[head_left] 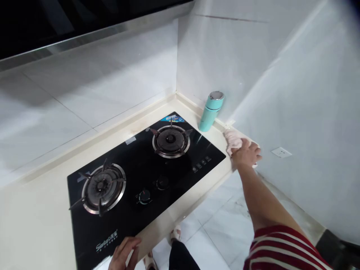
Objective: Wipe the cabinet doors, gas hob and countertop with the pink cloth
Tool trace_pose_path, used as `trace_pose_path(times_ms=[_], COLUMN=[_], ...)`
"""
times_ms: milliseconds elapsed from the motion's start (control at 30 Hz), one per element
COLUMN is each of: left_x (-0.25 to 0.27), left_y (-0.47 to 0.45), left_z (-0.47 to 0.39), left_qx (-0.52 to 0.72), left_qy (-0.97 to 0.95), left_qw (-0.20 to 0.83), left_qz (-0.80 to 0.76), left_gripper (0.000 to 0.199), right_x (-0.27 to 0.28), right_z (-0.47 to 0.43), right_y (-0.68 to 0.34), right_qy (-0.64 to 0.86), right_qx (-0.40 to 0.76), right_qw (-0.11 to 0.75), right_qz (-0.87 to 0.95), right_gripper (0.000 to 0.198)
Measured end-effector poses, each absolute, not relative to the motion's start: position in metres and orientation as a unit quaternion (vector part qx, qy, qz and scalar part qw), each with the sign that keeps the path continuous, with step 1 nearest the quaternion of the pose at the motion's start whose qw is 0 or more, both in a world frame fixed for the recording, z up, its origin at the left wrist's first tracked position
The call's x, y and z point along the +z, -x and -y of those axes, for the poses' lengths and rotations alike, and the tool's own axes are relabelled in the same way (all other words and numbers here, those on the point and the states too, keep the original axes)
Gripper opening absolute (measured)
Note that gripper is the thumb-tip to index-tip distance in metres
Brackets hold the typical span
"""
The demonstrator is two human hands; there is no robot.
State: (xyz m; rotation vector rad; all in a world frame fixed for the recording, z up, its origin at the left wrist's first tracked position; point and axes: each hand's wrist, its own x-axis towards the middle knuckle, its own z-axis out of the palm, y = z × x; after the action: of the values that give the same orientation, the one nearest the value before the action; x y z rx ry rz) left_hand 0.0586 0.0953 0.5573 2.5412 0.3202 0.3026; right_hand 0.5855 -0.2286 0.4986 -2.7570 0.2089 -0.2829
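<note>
At the right end of the counter, my right hand (246,153) presses a crumpled pale pink cloth (233,139) against the countertop, its fingers bent over it. A turquoise thermos flask (209,114) with a shiny lid stands upright just behind the cloth, apart from my hand. My left hand (125,253) is at the front edge of the black gas hob (180,176), fingers loosely extended and holding nothing that I can see. A white patch (103,263) beside it is cut off by the frame and cannot be made out.
Two burners with raised pan supports, the left burner (103,188) and the right burner (171,141), sit on the hob. Walls close in the back and right. A dark range hood (84,26) overhangs above. A wall socket (281,152) is at the right.
</note>
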Motion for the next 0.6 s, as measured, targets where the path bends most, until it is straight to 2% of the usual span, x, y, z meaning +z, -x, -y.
trace_pose_path(times_ms=[167, 333, 467, 600], left_x=[0.559, 0.572, 0.58, 0.578], left_y=[-0.056, -0.068, -0.067, -0.038], left_z=[-0.086, -0.077, -0.079, -0.091], left_qx=[0.114, 0.081, 0.05, 0.075], left_qy=[-0.936, -0.935, -0.937, -0.936], left_qw=[0.308, 0.337, 0.346, 0.345], left_qz=[-0.128, -0.077, -0.024, -0.013], left_gripper=[0.018, 0.021, 0.021, 0.021], right_x=[0.49, 0.48, 0.49, 0.503], right_z=[0.219, 0.178, 0.123, 0.069], right_y=[-0.52, -0.388, -0.264, -0.159], right_qy=[0.971, 0.972, 0.977, 0.962], right_qx=[-0.122, -0.143, -0.081, -0.001], right_qw=[0.191, 0.188, 0.17, 0.171], right_qz=[-0.073, 0.016, 0.103, 0.21], right_gripper=[0.057, 0.063, 0.056, 0.059])
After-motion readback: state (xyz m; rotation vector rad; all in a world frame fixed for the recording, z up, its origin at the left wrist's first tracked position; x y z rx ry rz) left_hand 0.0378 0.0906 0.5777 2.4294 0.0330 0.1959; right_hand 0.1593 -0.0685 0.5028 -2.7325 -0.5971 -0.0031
